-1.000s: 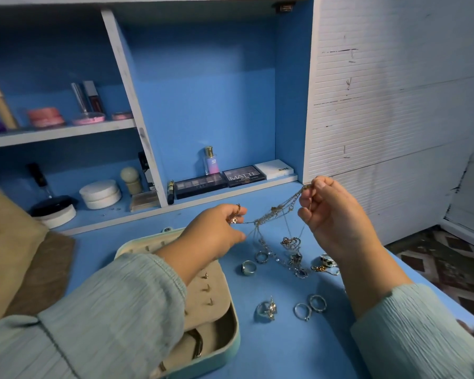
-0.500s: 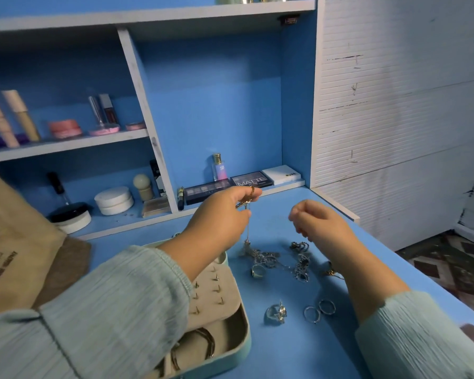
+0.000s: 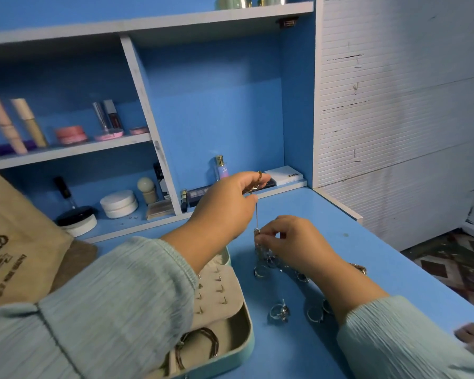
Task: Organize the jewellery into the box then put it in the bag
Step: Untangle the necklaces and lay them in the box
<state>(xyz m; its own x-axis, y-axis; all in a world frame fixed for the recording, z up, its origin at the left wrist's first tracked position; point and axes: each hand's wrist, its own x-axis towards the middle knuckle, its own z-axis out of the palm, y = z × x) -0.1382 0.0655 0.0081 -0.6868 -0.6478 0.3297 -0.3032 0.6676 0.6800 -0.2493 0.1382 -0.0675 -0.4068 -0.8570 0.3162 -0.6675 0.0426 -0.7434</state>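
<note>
My left hand (image 3: 230,203) is raised over the blue table and pinches the top end of a thin silver chain (image 3: 257,214) that hangs straight down. My right hand (image 3: 290,242) pinches the chain's lower part just above a tangled heap of chains and rings (image 3: 268,262). Several loose rings (image 3: 279,313) lie on the table nearer to me. The open mint jewellery box (image 3: 248,337) sits under my left forearm, with stud earrings on its beige pad (image 3: 216,291) and bangles (image 3: 200,346) inside. The tan bag (image 3: 14,242) stands at the left.
Blue shelves behind hold cosmetics: palettes (image 3: 283,175), a small perfume bottle (image 3: 221,168), white jars (image 3: 118,204), tubes and compacts (image 3: 71,134). The table's right edge (image 3: 394,253) drops to a patterned floor. A white ribbed wall stands at the right.
My left hand has risen with the chain end, and the chain now hangs vertically instead of stretching between both hands. My right hand dropped and took hold of it low, near the heap.
</note>
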